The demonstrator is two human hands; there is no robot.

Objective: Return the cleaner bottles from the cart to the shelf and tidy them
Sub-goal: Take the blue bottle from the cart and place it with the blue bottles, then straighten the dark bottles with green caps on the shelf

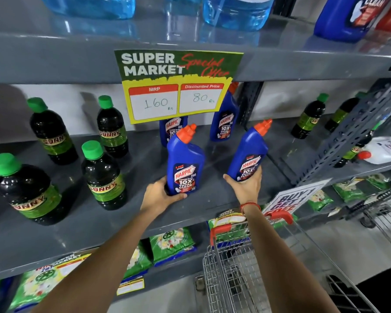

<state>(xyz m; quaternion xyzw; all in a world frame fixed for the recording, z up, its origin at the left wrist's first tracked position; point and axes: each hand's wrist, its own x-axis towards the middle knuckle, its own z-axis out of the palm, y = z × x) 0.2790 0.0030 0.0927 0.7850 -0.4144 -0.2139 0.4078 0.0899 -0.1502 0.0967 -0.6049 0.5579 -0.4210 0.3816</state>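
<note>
blue harpic bottles with orange caps, dark sunny bottles with green caps, grey shelf.

price sign | 4 green-capped dark bottles left | detergent packs below

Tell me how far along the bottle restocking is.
Two blue bottles already stand at the back of the shelf. The left hand and right hand each hold another. The visible part of the cart looks empty; setting down and straightening remain.
</note>
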